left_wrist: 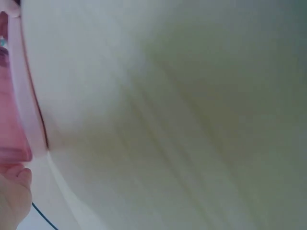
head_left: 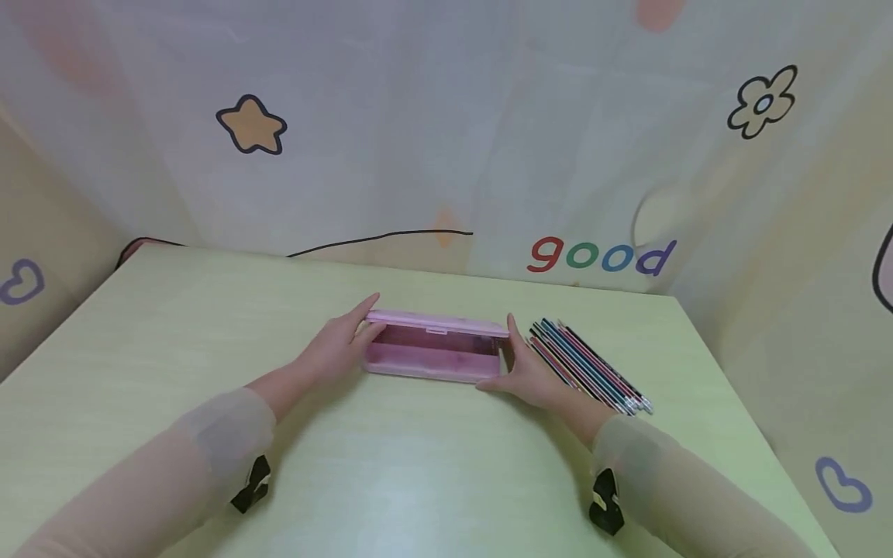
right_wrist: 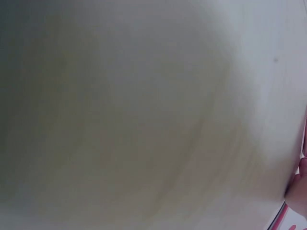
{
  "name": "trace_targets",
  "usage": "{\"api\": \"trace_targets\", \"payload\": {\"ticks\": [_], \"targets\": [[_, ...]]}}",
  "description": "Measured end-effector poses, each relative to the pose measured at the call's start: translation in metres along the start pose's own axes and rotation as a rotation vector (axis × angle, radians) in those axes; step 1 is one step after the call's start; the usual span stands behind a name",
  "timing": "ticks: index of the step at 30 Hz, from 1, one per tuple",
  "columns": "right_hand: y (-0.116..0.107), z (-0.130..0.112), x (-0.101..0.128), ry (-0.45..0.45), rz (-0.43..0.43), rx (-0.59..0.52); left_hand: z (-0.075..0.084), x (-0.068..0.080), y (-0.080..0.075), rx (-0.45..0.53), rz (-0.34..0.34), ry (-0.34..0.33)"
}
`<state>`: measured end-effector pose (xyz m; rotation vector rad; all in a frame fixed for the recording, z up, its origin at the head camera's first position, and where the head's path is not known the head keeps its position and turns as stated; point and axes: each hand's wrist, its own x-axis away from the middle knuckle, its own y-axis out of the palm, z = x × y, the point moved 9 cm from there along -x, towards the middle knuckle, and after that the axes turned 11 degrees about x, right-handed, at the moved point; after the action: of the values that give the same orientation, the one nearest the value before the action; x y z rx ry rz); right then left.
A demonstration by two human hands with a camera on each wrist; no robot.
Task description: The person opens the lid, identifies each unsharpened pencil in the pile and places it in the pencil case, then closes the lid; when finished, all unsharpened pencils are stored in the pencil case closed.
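A pink translucent pencil case (head_left: pixel 432 366) sits mid-table with its lid (head_left: pixel 446 322) partly raised, so a dark gap shows along the front. At its left end, my left hand (head_left: pixel 338 345) grips the case, thumb at the front of the lid and fingers toward the back. My right hand (head_left: pixel 530 372) holds the opposite end, its thumb low at the front corner and a fingertip up by the lid. The left wrist view catches the case (left_wrist: pixel 9 110) and part of the hand (left_wrist: pixel 14 199) at its edge. Only a bit of my right hand (right_wrist: pixel 298 191) shows in the right wrist view.
A bundle of several pencils (head_left: pixel 586 364) lies on the table (head_left: pixel 405 465) just right of the case, partly behind my right hand. A printed cloth (head_left: pixel 418 139) hangs behind the table's far edge and at both sides.
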<state>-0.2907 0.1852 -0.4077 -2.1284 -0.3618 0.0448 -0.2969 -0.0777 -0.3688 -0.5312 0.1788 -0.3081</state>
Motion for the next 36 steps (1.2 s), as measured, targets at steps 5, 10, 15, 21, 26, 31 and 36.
{"api": "trace_targets", "payload": {"ticks": [5, 10, 15, 21, 26, 31, 36], "targets": [[0.003, 0.001, 0.000, -0.013, -0.008, -0.042, -0.006, -0.004, -0.007, 0.318, 0.180, -0.091], [0.003, 0.002, 0.002, -0.015, -0.018, -0.072, -0.015, -0.004, -0.010, 0.523, 0.328, -0.165], [0.000, 0.004, 0.002, -0.005, -0.027, -0.055, -0.013, -0.002, -0.008, 0.609, 0.409, -0.159], [-0.001, 0.002, 0.004, -0.017, -0.026, -0.054, -0.010, -0.001, 0.007, 0.868, 0.274, -0.176], [-0.002, 0.001, 0.006, -0.033, -0.017, -0.062, -0.004, -0.002, 0.016, 0.957, 0.087, -0.169], [-0.004, 0.002, 0.006, -0.041, -0.005, -0.044, -0.002, -0.005, 0.019, 0.906, -0.038, -0.165], [-0.003, 0.000, 0.007, -0.049, -0.014, -0.056, -0.003, -0.010, 0.018, 0.886, -0.079, -0.154]]}}
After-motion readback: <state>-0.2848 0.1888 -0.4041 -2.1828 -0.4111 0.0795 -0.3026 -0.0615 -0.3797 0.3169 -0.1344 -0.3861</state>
